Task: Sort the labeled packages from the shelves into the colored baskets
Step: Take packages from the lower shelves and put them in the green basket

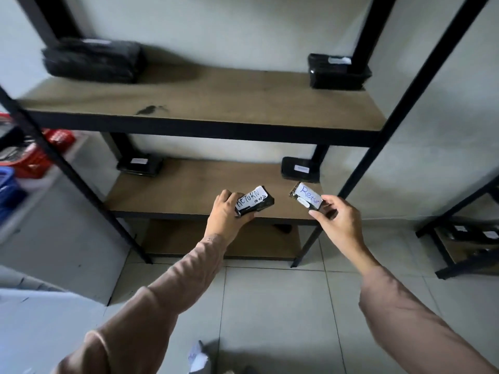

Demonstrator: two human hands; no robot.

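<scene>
Your left hand point(226, 211) grips a black package marked "RETURN" point(255, 202), fingers and thumb curled round its near end. Your right hand point(337, 220) pinches a second black package point(306, 197) by its lower end; its white label reads "Retur" in blue, the rest hidden by your fingers. You hold both in the air, apart from each other, just above the front edge of the middle shelf point(189, 187). At the back of that shelf a labelled package sits at the left corner point(139, 164) and another at the right corner point(299, 170). On the upper shelf point(216, 103) a big black bundle point(91, 62) lies at the left and a smaller stack point(337, 71) at the right. Far left, beyond the rack's post, stand a red basket point(32, 157) and a blue basket point(8, 184), both blurred
</scene>
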